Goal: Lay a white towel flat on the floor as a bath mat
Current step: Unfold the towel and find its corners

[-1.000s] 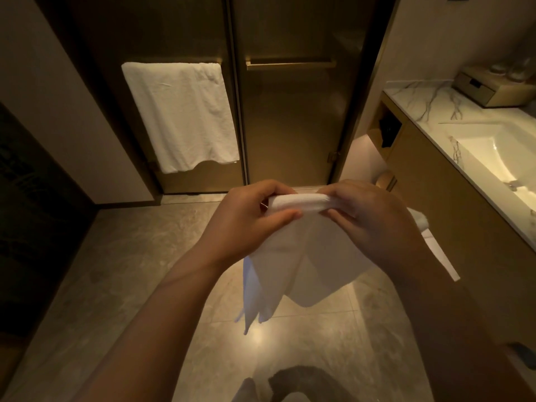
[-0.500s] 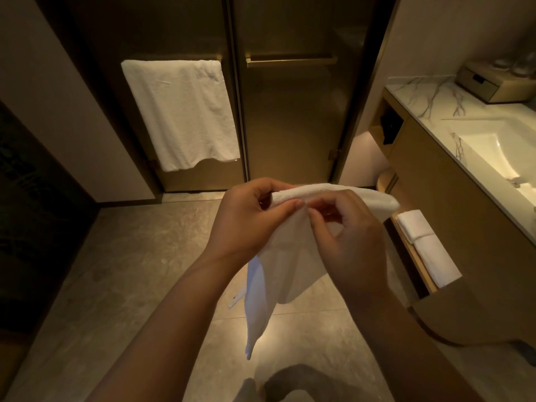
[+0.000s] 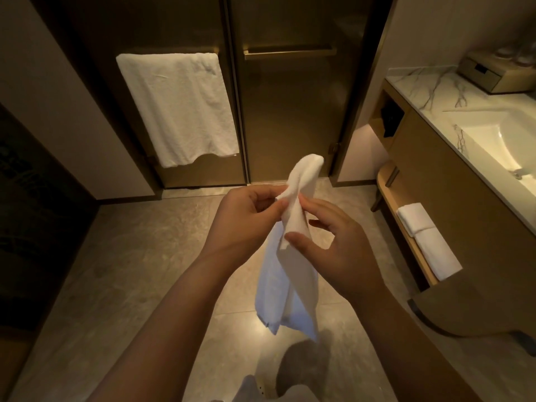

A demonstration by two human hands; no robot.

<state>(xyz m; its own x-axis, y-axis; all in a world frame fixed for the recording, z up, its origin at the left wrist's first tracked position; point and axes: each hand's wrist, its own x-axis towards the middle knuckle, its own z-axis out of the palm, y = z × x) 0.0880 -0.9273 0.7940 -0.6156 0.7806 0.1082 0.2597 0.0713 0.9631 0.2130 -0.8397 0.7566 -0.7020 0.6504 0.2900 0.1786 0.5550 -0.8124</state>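
A small white towel [image 3: 290, 274] hangs bunched and half unfolded in front of me, above the grey tiled floor [image 3: 121, 274]. My left hand [image 3: 249, 221] pinches its upper edge between thumb and fingers. My right hand [image 3: 333, 245] holds the cloth just below, thumb pressed on a fold and the other fingers spread. One end of the towel sticks up above both hands; the rest droops toward the floor.
A large white towel [image 3: 177, 108] hangs on the bar of the glass shower door [image 3: 290, 111]. At right stands a marble vanity with a sink [image 3: 493, 140]; folded white towels [image 3: 426, 239] lie on its low shelf. A dark wall panel runs along the left.
The towel has gone from a broad spread between my hands to a narrow hanging bunch. My right hand slid lower on the cloth and its fingers opened out.
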